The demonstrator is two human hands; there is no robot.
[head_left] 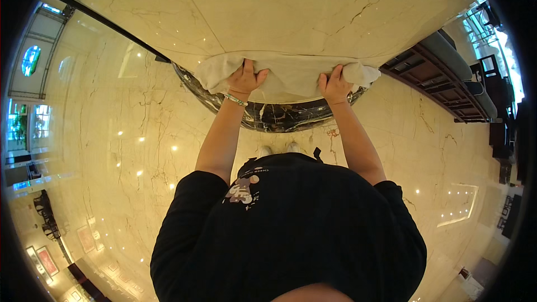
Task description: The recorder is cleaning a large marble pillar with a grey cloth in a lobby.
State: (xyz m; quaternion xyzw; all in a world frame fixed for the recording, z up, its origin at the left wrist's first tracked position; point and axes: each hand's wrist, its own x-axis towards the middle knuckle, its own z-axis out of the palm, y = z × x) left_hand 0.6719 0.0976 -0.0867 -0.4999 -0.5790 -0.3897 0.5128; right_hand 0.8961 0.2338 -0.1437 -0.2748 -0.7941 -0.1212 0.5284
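Note:
A pale cloth [291, 78] is stretched sideways along the near edge of a polished cream marble surface [279, 11]. My left hand [244, 80], below a wrist with a bracelet [235, 99], grips the cloth near its left end; index finger and thumb show, while folds partly cover the other fingers. Toward the opposite end, my right hand [336, 85] holds it in the same way, with the cloth bunched beside its outer fingers. Under the cloth curves a dark veined stone band [285, 116].
Glossy cream marble floor [140, 151] surrounds me, with my shoes [279, 148] just below the dark band. Dark wooden seating with grey cushions [447, 78] stands at the right. A dark strip [112, 25] runs along the marble's left side.

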